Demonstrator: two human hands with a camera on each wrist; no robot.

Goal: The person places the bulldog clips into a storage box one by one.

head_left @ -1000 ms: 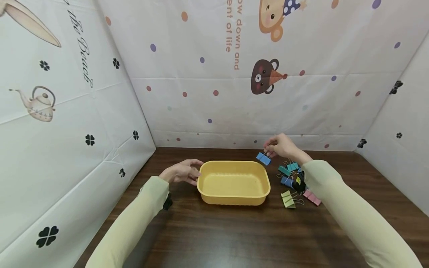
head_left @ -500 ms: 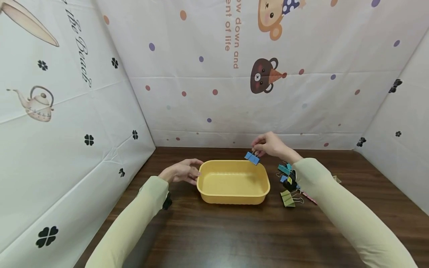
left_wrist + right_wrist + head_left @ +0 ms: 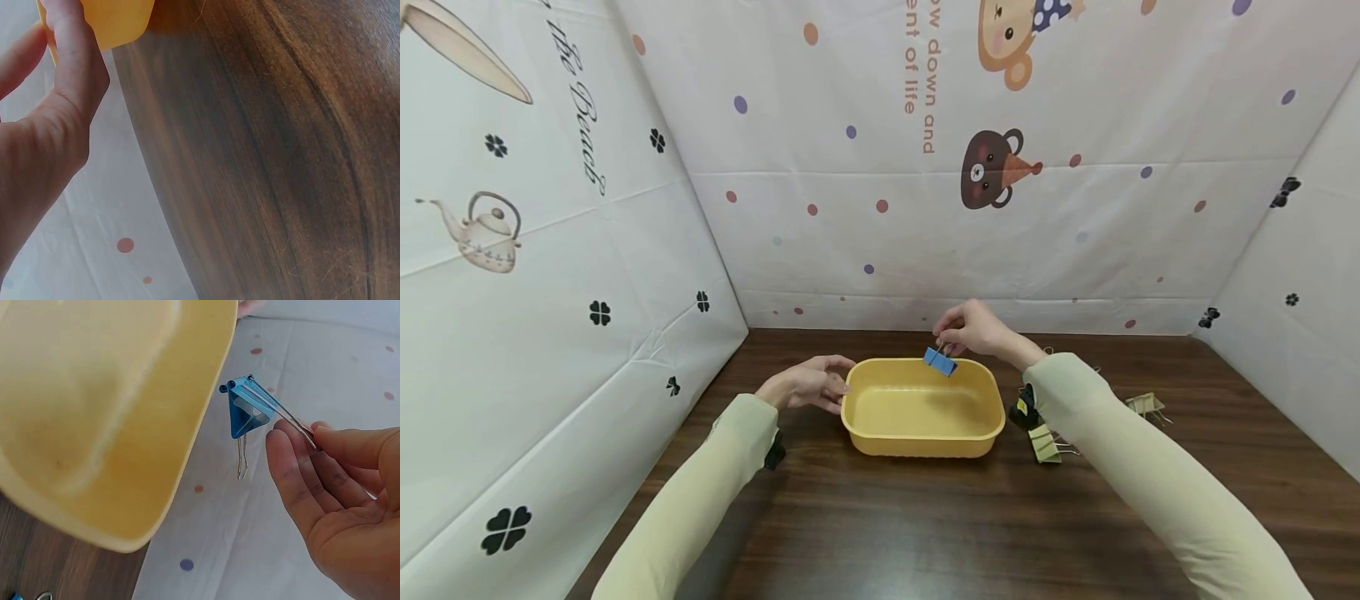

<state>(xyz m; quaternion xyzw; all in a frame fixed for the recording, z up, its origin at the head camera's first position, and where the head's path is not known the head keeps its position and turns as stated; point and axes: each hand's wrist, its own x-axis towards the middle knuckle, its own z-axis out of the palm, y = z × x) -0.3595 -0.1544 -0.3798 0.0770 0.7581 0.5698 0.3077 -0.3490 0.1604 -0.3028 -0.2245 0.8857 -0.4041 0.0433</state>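
Note:
My right hand [image 3: 973,329] pinches a blue binder clip [image 3: 940,361] by one wire handle. In the head view the clip overlaps the back rim of a yellow plastic bin [image 3: 925,447]. The right wrist view shows the clip [image 3: 240,415] hanging beside the bin's rim, its other wire handle pointing down. At the bin's left end, my left hand [image 3: 808,383] holds the rim. The left wrist view shows its thumb and a finger at the edge of the bin [image 3: 122,25]. Nothing lies inside the bin in the head view.
Right of the bin lie a yellow-green binder clip [image 3: 1045,444] and a black item with a yellow mark [image 3: 1024,408]. Another pale yellow clip [image 3: 1145,404] lies farther right. My right sleeve [image 3: 1120,442] covers other clips. White printed sheets [image 3: 820,250] surround the brown table [image 3: 865,525].
My right hand has carried the blue binder clip left, from near the clip pile to the bin's back rim. The sleeve now hides more of the pile. My left hand and the bin stay put.

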